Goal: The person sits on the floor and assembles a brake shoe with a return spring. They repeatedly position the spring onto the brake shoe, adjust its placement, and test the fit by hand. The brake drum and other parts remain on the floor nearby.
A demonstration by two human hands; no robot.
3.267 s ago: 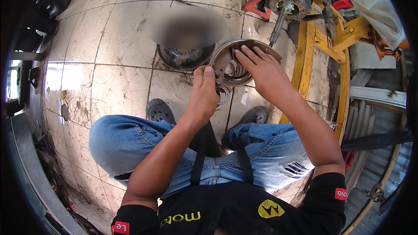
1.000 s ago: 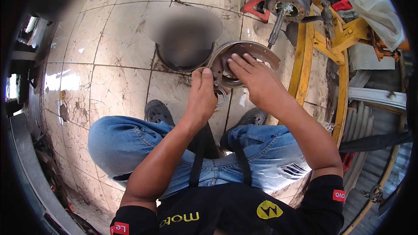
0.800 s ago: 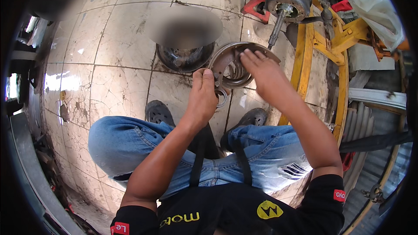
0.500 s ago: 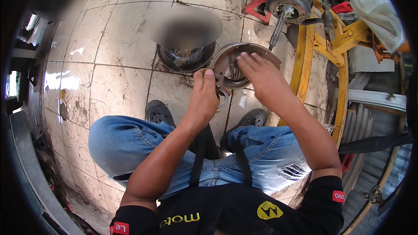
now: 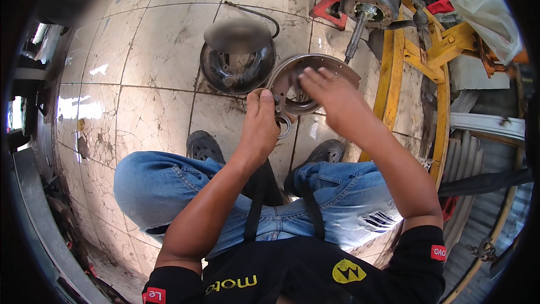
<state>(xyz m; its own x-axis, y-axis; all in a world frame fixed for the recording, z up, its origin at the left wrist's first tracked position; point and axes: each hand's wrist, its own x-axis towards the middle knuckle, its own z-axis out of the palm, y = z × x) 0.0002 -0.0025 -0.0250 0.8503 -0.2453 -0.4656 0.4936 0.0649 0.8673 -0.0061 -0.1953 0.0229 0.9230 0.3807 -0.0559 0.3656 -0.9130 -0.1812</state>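
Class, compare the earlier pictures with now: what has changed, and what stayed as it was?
The right hand has shifted left and right over the curved metal part; it is now slightly farther left than just before. Nothing was visibly taken up or let go. The left hand keeps its hold beside the small metal ring; the black drum stayed put.

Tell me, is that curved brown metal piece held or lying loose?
Held: the left hand closes on one end of the curved brown metal piece, thumb uppermost; the right hand, fingers extended, is over its inside.
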